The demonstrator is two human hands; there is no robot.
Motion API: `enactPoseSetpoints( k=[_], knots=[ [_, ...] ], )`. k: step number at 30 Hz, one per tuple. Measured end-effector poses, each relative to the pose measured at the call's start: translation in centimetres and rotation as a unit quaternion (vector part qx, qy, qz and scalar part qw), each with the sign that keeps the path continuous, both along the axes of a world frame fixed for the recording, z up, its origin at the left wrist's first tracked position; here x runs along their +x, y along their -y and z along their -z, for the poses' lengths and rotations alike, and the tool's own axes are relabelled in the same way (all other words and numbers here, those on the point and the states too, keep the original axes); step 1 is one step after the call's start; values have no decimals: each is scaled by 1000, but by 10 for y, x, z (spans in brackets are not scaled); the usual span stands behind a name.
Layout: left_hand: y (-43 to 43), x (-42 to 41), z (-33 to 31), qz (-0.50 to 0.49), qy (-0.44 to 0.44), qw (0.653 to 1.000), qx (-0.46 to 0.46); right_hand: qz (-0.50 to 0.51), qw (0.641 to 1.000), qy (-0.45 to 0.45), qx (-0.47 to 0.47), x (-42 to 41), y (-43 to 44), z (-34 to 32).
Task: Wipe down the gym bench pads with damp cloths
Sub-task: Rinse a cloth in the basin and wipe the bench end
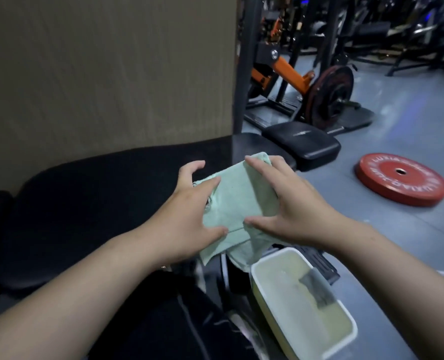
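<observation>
A: Gripping the cloth (pixel 236 201) with both hands. Left hand (pixel 189 211) pinching the left edge, thumb pressed on the near corner.

B: And the right hand (pixel 293 203)?

A: Curled over the far edge, thumb clamping the near side. Held up in the air over the right end of the pad (pixel 85 216), with a loose tail hanging towards the tub (pixel 252 271) below.

B: Folding, by the look of it?

A: Looks like squaring up into a neat wad, yes. Probably dipped in that cloudy water, though impossible to tell how wet.

B: So no wiping yet?

A: Not yet. Prep stage, judging from this.

B: Next?

A: Calls for finishing the fold, laying one palm flat on top, then going down onto the long pad and sweeping end to end with steady pressure. After that, on to the small pad (pixel 301 144) ahead.

B: Anything to watch?

A: That dangling tail. Better tucked in first, otherwise likely to drag and drip off the edge.
</observation>
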State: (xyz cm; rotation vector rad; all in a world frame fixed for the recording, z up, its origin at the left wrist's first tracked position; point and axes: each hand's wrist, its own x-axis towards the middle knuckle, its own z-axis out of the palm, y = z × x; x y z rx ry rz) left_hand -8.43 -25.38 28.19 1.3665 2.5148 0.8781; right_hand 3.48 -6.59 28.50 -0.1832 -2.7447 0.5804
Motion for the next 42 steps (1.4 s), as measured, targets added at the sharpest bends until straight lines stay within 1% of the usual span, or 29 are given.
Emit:
enactPoseSetpoints(
  k=[4,11,17,20,24,28,31,33,35,37,40,42],
  knots=[
    [-37,24,41,8,16,999,-49,14,998,58,-7,26,-30,40],
    [-78,45,126,24,95,986,-133,30,984,169,-47,49,-68,125],
    [-102,55,207,8,153,976,-157,32,969,232,-73,52,-90,202],
    [-114,61,245,-1,167,973,-160,34,964,258,-61,53,-99,236],
    [-123,74,288,-39,183,970,-155,42,947,302,-97,54,-108,283],
    [-129,89,310,-103,203,953,-199,42,935,333,-113,52,-111,318],
    [-134,91,322,-135,199,951,-193,27,930,351,-109,50,-112,332],
    [-135,94,327,-148,187,948,-210,5,926,365,-100,48,-114,338],
    [-133,99,330,-151,172,948,-220,-15,922,376,-91,46,-115,341],
    [-131,101,335,-151,168,951,-210,-30,918,384,-89,45,-116,340],
    [-129,98,343,-145,184,954,-185,-55,918,381,-92,46,-116,342],
    [-129,98,346,-133,191,954,-188,-68,920,374,-101,47,-114,346]
  ],
)
